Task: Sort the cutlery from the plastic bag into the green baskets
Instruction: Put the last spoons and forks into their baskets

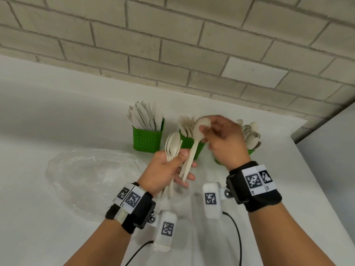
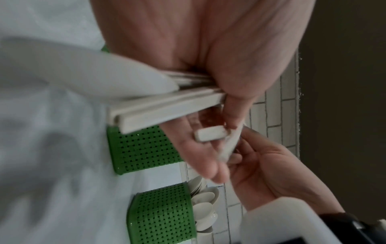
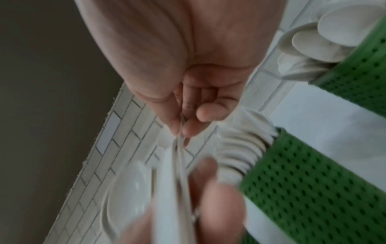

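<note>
My left hand grips a bundle of pale spoons by their handles, bowls pointing up. With thumb and fingers my right hand pinches the bowl of one single spoon; its handle slants down across my left fingers. Behind the hands stand three green baskets: the left basket has knives, the middle basket forks, the right basket spoons, partly hidden by my right hand. In the left wrist view the bundle's handles stick out of my palm. In the right wrist view the pinched spoon is blurred.
A crumpled clear plastic bag lies on the white counter to the left of my left hand. A brick wall runs close behind the baskets. The counter's right edge is just past the spoon basket.
</note>
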